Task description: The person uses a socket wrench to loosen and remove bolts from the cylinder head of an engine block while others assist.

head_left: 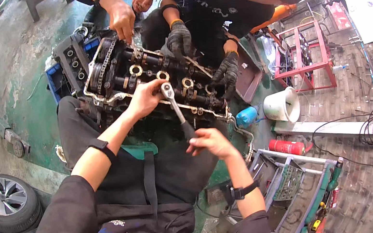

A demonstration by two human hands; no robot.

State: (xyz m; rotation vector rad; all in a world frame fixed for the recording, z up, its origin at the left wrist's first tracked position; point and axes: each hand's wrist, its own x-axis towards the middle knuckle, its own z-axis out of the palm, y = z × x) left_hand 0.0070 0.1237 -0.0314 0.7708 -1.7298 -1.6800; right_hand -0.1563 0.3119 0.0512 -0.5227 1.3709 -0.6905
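Observation:
A ratchet wrench [174, 106] with a chrome head and dark grip slants across the near side of a greasy engine cylinder head [117, 97]. My left hand [144, 98] is closed at the ratchet's head, its fingertips pressed to it. Beside the end of the grip is my right hand [213, 142], fingers loosely bent and apart; whether they touch the grip is unclear. Camshafts [150, 59] and a timing chain [103, 71] show on the engine. The fastener under the ratchet is hidden.
Across the engine, a co-worker's gloved hands [179, 39] rest on it; another person's bare hand [121, 19] reaches in from the top. A white bucket [281, 105], blue bottle [247, 116], red extinguisher [286, 146] and tool cart [300, 159] stand right. A wheel [4, 196] lies left.

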